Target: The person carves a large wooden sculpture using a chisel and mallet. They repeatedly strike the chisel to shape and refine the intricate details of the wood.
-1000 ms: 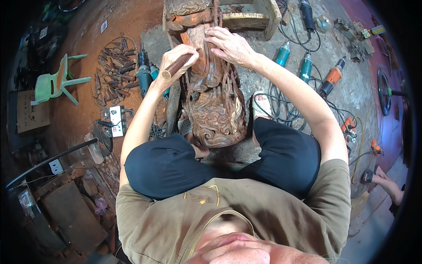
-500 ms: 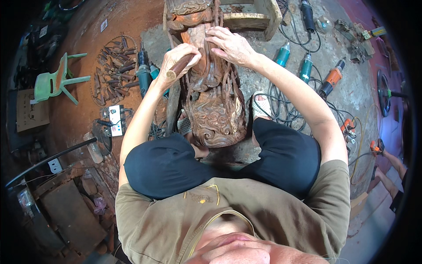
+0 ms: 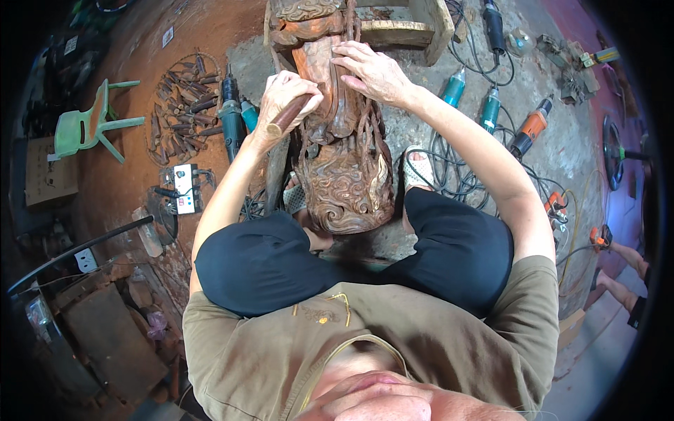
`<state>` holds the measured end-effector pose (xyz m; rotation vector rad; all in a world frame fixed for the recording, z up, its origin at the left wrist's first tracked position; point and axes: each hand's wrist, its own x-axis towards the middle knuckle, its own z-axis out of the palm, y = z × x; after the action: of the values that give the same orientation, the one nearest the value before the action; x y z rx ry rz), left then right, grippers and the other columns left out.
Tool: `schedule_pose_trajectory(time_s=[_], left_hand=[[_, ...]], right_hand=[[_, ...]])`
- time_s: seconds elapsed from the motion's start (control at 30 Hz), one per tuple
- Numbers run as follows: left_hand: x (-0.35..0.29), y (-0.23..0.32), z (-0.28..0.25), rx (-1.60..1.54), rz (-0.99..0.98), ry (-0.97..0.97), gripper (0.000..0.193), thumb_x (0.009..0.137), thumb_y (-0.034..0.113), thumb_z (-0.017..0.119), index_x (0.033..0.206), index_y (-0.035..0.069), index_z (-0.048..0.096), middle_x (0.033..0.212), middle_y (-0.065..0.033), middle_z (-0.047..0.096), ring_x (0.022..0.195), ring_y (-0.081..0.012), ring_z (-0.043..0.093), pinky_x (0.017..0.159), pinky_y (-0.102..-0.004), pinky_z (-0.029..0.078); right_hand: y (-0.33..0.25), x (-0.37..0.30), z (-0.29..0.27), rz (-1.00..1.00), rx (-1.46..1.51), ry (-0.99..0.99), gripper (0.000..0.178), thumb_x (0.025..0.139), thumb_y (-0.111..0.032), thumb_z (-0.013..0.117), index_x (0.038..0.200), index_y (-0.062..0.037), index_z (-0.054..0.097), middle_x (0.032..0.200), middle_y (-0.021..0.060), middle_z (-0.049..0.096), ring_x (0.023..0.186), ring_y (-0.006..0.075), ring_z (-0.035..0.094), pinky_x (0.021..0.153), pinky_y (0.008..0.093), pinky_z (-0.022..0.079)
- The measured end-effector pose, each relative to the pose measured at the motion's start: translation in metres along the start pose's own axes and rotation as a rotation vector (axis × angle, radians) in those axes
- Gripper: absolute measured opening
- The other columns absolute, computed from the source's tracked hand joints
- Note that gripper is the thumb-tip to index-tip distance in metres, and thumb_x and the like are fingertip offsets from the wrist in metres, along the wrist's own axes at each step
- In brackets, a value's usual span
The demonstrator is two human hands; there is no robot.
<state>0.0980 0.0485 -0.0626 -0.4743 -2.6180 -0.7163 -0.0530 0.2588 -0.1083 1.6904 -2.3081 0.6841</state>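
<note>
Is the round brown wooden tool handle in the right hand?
No, the left hand grips the tool handle, while the right hand rests on the carved reddish-brown wooden piece.

Carved wooden block (image 3: 347, 193) is reddish-brown and super swirly, round wooden handle (image 3: 288, 116) is dark brown, tan end, plastic chair (image 3: 68, 135) is pale mint green.

Left grip (image 3: 283, 95) partly hides wooden handle (image 3: 290, 115); top edge crops carving (image 3: 342, 158)
</note>
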Motion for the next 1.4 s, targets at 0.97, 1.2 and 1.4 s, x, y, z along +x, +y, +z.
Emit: schedule_pose_trajectory(time_s=[0.97, 1.2, 1.4], left_hand=[[-0.016, 0.013, -0.014, -0.175, -0.051, -0.157, 0.011, 0.082, 0.017, 0.077, 0.081, 0.008, 0.071, 0.077, -0.0013, 0.068, 0.077, -0.0191, 0.061, 0.084, -0.0342, 0.041], [-0.023, 0.007, 0.005, -0.211, 0.051, -0.015, 0.010, 0.085, 0.011, 0.073, 0.093, 0.008, 0.068, 0.089, -0.0053, 0.070, 0.090, -0.0249, 0.068, 0.092, -0.0377, 0.047], [-0.033, 0.022, -0.005, -0.107, 0.065, -0.182, 0.007, 0.081, 0.009, 0.073, 0.085, 0.008, 0.067, 0.084, -0.0048, 0.069, 0.085, -0.0241, 0.066, 0.087, -0.0355, 0.047]], right_hand=[[0.000, 0.000, 0.001, -0.011, -0.030, -0.009, 0.043, 0.095, -0.029, 0.062, 0.134, -0.0127, 0.057, 0.145, 0.0050, 0.050, 0.137, 0.0234, 0.045, 0.098, 0.0422, 0.052], [-0.003, 0.001, 0.000, -0.014, -0.010, -0.019, 0.043, 0.096, -0.029, 0.061, 0.135, -0.0121, 0.056, 0.145, 0.0058, 0.050, 0.138, 0.0242, 0.044, 0.101, 0.0393, 0.051], [0.002, -0.001, 0.001, -0.033, -0.031, 0.006, 0.043, 0.095, -0.029, 0.062, 0.135, -0.0122, 0.056, 0.145, 0.0058, 0.050, 0.137, 0.0240, 0.044, 0.099, 0.0400, 0.053]])
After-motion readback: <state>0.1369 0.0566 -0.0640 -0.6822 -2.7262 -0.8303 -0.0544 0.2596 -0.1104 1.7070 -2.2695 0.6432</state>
